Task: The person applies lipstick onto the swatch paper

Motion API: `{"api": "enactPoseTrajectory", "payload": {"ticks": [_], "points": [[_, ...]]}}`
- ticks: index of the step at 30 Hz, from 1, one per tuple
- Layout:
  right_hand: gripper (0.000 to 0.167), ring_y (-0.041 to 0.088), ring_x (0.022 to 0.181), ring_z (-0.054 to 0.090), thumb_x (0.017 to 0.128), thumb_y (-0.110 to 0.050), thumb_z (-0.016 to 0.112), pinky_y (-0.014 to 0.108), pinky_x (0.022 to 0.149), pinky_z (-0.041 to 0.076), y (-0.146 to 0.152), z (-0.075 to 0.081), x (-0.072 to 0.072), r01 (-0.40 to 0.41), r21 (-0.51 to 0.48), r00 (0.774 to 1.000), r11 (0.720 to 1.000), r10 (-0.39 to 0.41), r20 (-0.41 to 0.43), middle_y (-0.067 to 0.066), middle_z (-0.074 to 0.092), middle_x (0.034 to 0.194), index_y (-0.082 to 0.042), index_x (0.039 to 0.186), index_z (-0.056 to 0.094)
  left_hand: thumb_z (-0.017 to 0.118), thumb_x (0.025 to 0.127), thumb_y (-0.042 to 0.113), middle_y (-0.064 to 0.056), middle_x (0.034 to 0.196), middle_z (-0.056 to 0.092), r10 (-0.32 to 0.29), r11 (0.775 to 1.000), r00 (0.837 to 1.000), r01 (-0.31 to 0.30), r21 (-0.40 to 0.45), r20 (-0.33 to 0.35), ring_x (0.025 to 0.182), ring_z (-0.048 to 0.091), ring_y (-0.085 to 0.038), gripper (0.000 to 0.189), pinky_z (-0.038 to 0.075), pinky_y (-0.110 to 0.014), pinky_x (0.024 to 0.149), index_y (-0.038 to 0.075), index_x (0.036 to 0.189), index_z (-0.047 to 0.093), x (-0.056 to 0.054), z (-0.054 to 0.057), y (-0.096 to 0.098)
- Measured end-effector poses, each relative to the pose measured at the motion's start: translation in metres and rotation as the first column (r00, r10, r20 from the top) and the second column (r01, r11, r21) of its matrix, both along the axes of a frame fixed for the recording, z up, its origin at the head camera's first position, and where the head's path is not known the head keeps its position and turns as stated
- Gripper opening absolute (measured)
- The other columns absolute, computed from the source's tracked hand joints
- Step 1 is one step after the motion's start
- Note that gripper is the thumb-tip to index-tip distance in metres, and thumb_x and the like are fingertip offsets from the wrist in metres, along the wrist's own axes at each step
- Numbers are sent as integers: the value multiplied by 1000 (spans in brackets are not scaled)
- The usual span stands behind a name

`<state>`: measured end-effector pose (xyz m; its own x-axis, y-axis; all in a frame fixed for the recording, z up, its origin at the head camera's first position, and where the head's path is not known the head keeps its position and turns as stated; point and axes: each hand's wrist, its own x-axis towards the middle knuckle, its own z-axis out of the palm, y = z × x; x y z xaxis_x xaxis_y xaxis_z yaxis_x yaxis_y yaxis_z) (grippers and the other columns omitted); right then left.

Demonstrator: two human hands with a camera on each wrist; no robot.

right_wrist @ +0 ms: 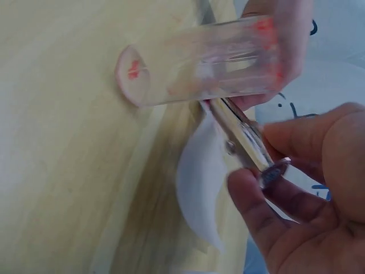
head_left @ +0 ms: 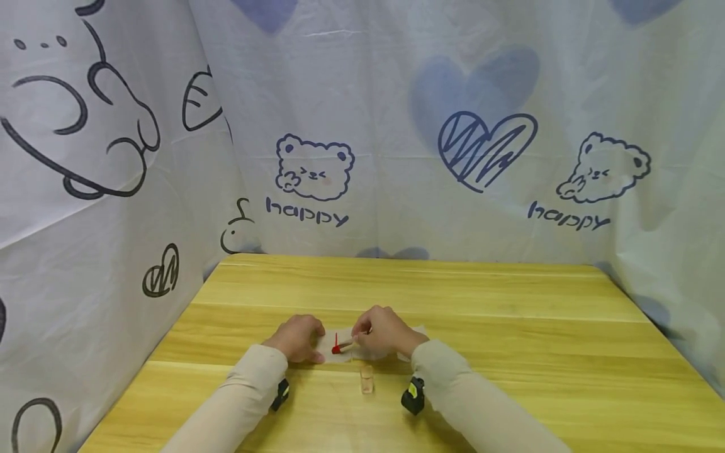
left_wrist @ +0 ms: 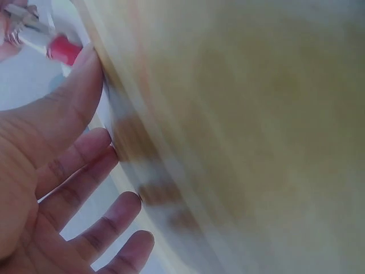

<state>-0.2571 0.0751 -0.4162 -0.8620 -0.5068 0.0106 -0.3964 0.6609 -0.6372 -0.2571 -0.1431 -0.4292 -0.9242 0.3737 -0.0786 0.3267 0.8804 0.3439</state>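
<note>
My right hand [head_left: 385, 330] pinches a lipstick [right_wrist: 245, 134] between thumb and fingers, its red tip [head_left: 336, 350] against a thin white paper tissue [head_left: 342, 358]. A short red line [head_left: 337, 338] runs up from the tip on the tissue. My left hand [head_left: 298, 338] rests at the tissue's left end, thumb near the lipstick tip and fingers spread, fairly straight, in the left wrist view. A clear cap [head_left: 367, 380] with red smudges stands on the table just in front of the tissue. In the right wrist view one tissue edge curls up off the table.
The wooden table [head_left: 481, 377] spreads out around both hands. White curtains [head_left: 374, 94] with bear and heart drawings hang behind it and at the sides. A black strap device [head_left: 413, 396] sits at each wrist.
</note>
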Motion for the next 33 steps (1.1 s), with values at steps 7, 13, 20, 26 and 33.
{"api": "enactPoseTrajectory", "payload": {"ticks": [7,13,20,26,33], "points": [[8,7,70,57,89,-11,69,27,65,49,1,9,4,-96,53,995,994,97,-11,-9,67,76,-12,85,75,89,69,22,-11,110,65,-8,1000,1000,8,6,-24,107,58,-33,44,46,-47,94,4,104,70,1,0,0],[8,8,74,58,89,-11,68,29,69,50,3,7,5,-108,50,994,993,109,-20,-10,67,77,-13,84,74,89,70,22,-12,110,65,-15,1000,1000,15,4,-20,108,58,-33,44,45,-48,94,3,105,70,1,1,0],[7,9,75,59,90,-12,67,30,70,50,5,5,5,-104,39,994,994,104,-10,-10,67,77,-13,86,74,89,70,21,-12,112,64,-11,1000,1000,11,11,-9,109,57,-34,44,45,-49,95,4,105,70,3,-1,0],[6,9,71,56,90,-12,67,30,65,48,7,8,5,-76,42,997,996,77,-3,-9,65,77,-12,87,73,88,71,21,-13,115,64,-3,1000,1000,3,7,3,112,55,-35,44,43,-50,97,4,106,70,3,0,0],[10,10,72,57,94,-13,65,30,67,49,12,13,4,-53,-6,998,999,53,29,-8,65,77,-10,88,72,89,70,21,-12,113,64,1,1000,1000,-1,5,13,110,56,-34,43,43,-49,97,4,105,70,1,2,0]]}}
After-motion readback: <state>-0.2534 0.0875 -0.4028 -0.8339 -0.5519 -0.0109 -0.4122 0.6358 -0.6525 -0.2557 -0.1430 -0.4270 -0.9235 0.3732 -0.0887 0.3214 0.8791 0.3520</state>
